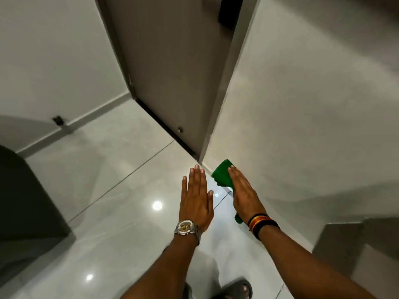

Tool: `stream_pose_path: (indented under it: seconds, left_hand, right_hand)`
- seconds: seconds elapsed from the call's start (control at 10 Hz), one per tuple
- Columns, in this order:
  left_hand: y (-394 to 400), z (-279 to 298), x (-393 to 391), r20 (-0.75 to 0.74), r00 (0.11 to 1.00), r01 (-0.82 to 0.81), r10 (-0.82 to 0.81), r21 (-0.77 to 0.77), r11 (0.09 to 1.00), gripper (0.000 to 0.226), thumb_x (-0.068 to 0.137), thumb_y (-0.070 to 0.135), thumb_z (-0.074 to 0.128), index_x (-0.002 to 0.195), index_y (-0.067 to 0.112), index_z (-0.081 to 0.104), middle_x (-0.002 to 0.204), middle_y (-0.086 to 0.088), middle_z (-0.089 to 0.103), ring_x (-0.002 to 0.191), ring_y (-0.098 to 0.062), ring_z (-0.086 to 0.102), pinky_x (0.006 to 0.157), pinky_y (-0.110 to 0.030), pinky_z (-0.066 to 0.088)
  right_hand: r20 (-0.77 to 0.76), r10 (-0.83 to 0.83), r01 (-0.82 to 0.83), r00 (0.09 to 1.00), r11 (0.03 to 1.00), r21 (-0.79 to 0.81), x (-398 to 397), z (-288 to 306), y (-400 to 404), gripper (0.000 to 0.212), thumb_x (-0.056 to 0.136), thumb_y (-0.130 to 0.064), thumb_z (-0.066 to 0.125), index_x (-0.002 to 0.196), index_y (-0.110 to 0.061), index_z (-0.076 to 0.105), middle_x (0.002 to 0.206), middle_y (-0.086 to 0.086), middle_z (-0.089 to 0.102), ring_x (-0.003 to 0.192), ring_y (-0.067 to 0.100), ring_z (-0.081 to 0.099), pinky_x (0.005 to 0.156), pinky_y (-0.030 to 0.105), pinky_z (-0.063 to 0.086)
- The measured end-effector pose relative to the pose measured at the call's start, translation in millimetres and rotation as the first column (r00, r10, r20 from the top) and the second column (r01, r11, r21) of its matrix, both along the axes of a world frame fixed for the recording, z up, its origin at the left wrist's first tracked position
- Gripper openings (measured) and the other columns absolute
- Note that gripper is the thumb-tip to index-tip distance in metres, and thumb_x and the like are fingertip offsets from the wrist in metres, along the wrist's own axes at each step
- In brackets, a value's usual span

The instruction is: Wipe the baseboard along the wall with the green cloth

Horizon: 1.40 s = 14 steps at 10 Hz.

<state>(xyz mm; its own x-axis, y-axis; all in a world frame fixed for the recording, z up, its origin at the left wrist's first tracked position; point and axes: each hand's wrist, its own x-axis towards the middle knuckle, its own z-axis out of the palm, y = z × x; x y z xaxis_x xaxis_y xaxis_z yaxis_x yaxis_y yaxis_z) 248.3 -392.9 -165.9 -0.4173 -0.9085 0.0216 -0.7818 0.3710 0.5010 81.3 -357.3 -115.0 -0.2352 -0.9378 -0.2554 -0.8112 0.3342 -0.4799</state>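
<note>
The green cloth (222, 174) is pressed flat against the foot of the white wall on the right, just short of the door frame corner. My right hand (244, 192) lies flat on top of it with fingers straight, and a bit of cloth pokes out under the wrist. The baseboard (229, 192) is mostly hidden beneath the cloth and hand; only a pale sliver shows between them. My left hand (196, 198), wearing a metal watch, hovers flat and empty over the floor tiles just left of the cloth, fingers together.
A brown door (172, 72) stands ahead with a dark threshold gap. Another baseboard (90, 114) runs along the left wall with a door stop (57, 120). A dark object (28, 208) sits at left. The glossy tile floor reflects lights. A sandalled foot (237, 288) is at bottom.
</note>
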Motion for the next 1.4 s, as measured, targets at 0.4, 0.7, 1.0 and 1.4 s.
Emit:
stream_pose_path:
  seconds: [0.4,0.7,1.0,1.4]
  left_hand:
    - [168.3,166.3,-66.8,-0.147,0.987,0.044,-0.064,-0.133,0.990,0.073,0.112,0.045,0.016,0.171,0.003,0.015,0.180,-0.017,0.009,0.168,-0.031,0.004,0.135,-0.043,-0.009]
    - [353.2,170.9,-160.8,-0.130,0.975,0.156,-0.178,-0.166,0.974,0.074,0.111,0.045,0.019,0.171,0.003,0.019,0.180,-0.018,0.013,0.167,-0.034,0.010,0.134,-0.040,-0.012]
    - [433.5,163.9,-227.1,-0.068,0.969,0.230,-0.239,-0.125,0.965,0.076,0.111,0.048,0.012,0.172,0.003,0.018,0.181,-0.017,0.010,0.168,-0.033,0.007,0.133,-0.038,-0.017]
    - [411.9,163.3,-230.2,-0.034,0.986,0.152,-0.165,-0.241,0.959,0.074,0.110,0.044,0.020,0.170,0.001,0.026,0.179,-0.018,0.017,0.167,-0.035,0.014,0.134,-0.041,-0.013]
  right_hand:
    - [-0.151,0.029,-0.061,0.988,0.976,-0.210,-67.0,187.8,186.6,0.058,0.107,-0.013,0.042,0.160,-0.027,0.023,0.166,0.000,0.032,0.148,0.025,0.042,0.119,0.028,0.028]
    - [-0.174,-0.039,0.018,0.984,0.992,-0.121,-167.0,205.4,410.2,0.062,0.105,-0.009,0.044,0.160,-0.028,0.023,0.166,0.003,0.033,0.147,0.028,0.043,0.123,0.035,0.031]
    - [-0.255,0.017,0.008,0.967,0.995,0.096,-258.3,165.8,518.1,0.064,0.107,-0.007,0.033,0.162,-0.033,0.014,0.172,-0.004,0.015,0.157,0.016,0.022,0.123,0.022,0.016]
    - [-0.135,0.064,-0.036,0.989,0.979,0.200,-259.9,124.4,522.4,0.086,0.091,-0.075,0.017,0.162,-0.027,0.018,0.172,-0.005,0.010,0.160,0.014,0.007,0.130,0.031,0.002]
